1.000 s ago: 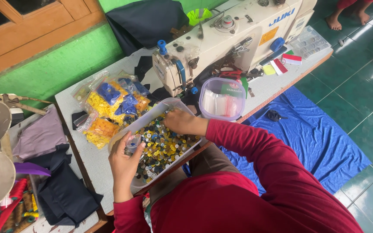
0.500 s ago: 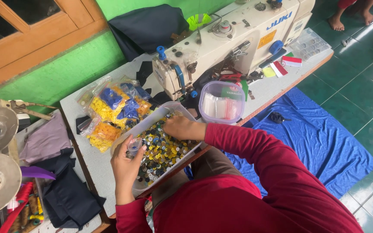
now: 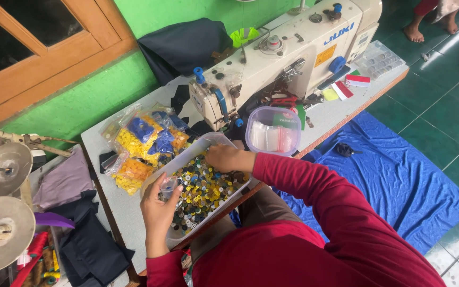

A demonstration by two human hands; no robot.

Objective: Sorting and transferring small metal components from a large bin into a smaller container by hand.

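Lying slantwise on the pale worktable [image 3: 128,212], the long clear plastic tray [image 3: 187,157] runs from near the left hand [image 3: 158,210] up toward the cream sewing machine [image 3: 277,58]; it is heaped with small round buttons [image 3: 205,188] in mixed colours. The left hand is closed around a small clear container [image 3: 168,186], seemingly a little jar, at the tray's near rim. The right hand [image 3: 227,158] rests curled on the buttons at the far end; whether it pinches one is unclear. Left of the tray lie crinkled clear bags [image 3: 142,143] of yellow, orange and blue pieces. Just beyond stands a round-cornered tub [image 3: 273,130] with a lilac rim.
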